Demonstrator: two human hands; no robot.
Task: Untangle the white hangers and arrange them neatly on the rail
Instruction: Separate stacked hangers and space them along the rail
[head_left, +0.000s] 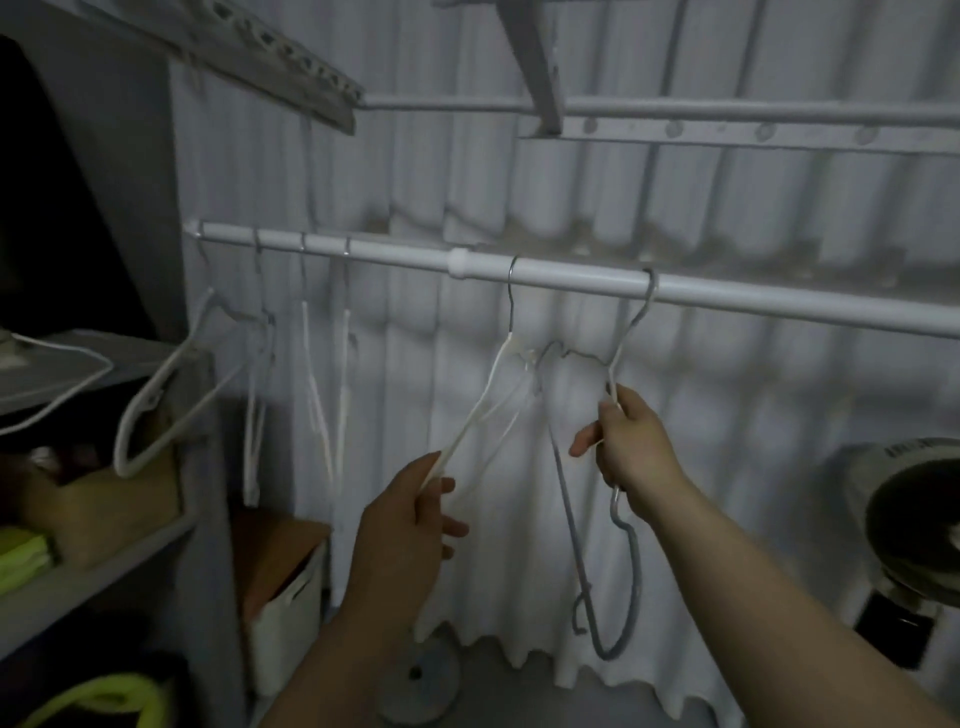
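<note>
white hangers (148, 397), thin coated wire: all hooked on long white tube rail (571, 279) running across mid view, in front of white ribbed wall (753, 208).

surroundings: grey shelf unit (93, 577) at left w/ white cable (67, 384) on top and yellow-green cloth (21, 556) on a lower shelf; white storage bin w/ brown top (285, 597) below the rail; white cloth (493, 571) hanging behind the hands; round grey base (421, 686) on floor; round metal appliance (914, 519) at right; white drying rack (675, 111) overhead.

in the way: notched shoulder of grey-white wire hanger (635, 571) sits against neck of cream-white coated hanger (493, 395); can't tell if the two are hooked together.

count: approx 6 hangers on rail. 4 left of rail's joint collar (458, 263) (far-left one tilted, others hang narrow; blurred, so count approx), 2 right of collar, both in hand. hands: 2.

fingers: left hand (410, 519) pinches lower arm of the cream-white hanger between thumb and forefinger, other fingers loosely bent beneath. right hand (631, 441) has fingers curled round one side wire of the grey-white hanger just below its neck, thumb sticking out to the left.
</note>
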